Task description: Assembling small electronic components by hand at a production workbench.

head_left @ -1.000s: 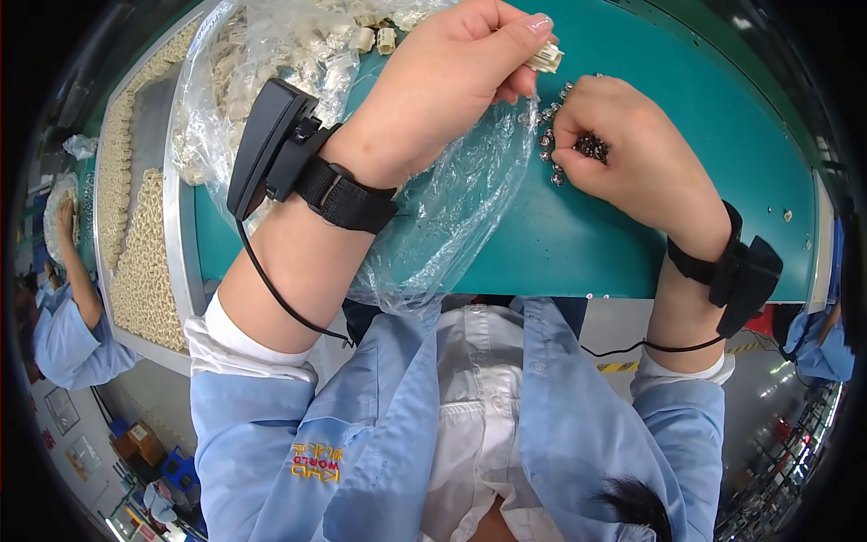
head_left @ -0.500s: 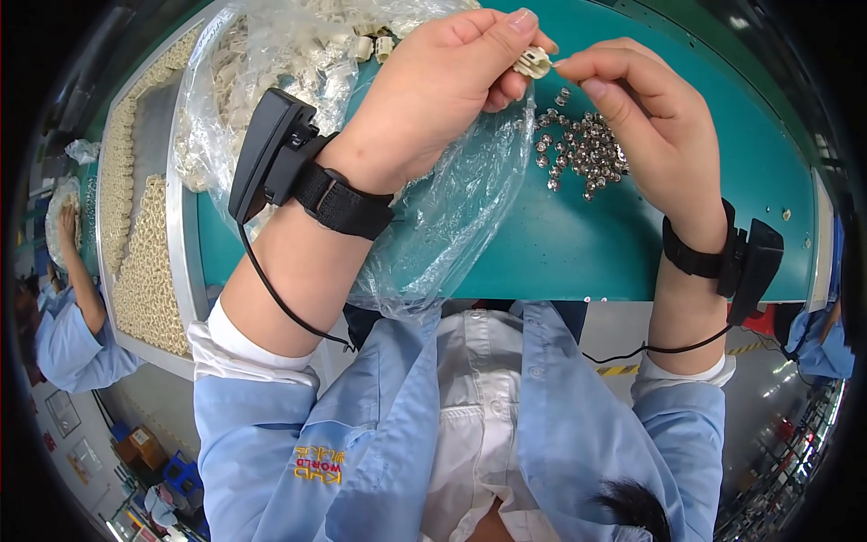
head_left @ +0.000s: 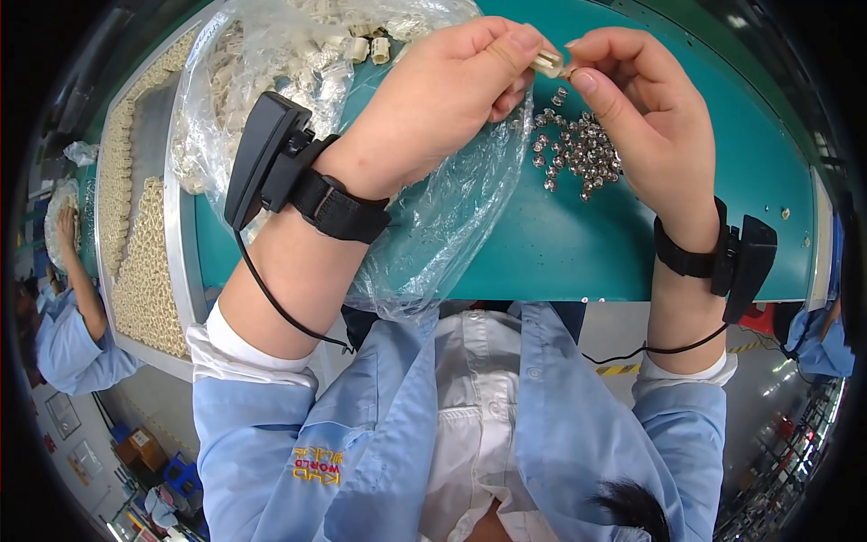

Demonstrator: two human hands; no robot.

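My left hand (head_left: 456, 90) pinches a small cream plastic part (head_left: 547, 63) between thumb and fingers over the far side of the green table. Close against the part's right end is my right hand (head_left: 655, 113), thumb and forefinger drawn together; whatever is between their tips is too small to make out. Just below the right fingers lies a loose pile of small shiny metal pieces (head_left: 582, 154). Left of my left hand, a clear plastic bag (head_left: 470, 212) spreads over the table, and many more cream parts (head_left: 262, 86) lie in its upper portion.
A metal-edged tray (head_left: 186, 244) at the left holds rows of cream pieces (head_left: 149, 280). Beyond it, a person in a blue sleeve (head_left: 77, 334) reaches toward another bag. Black devices (head_left: 266, 163) with cables are strapped to both my wrists. The green tabletop (head_left: 578, 253) extends rightward.
The cream part has turned and shifted slightly right in my left hand. My right fingertips have moved slightly down and right, staying by its end.
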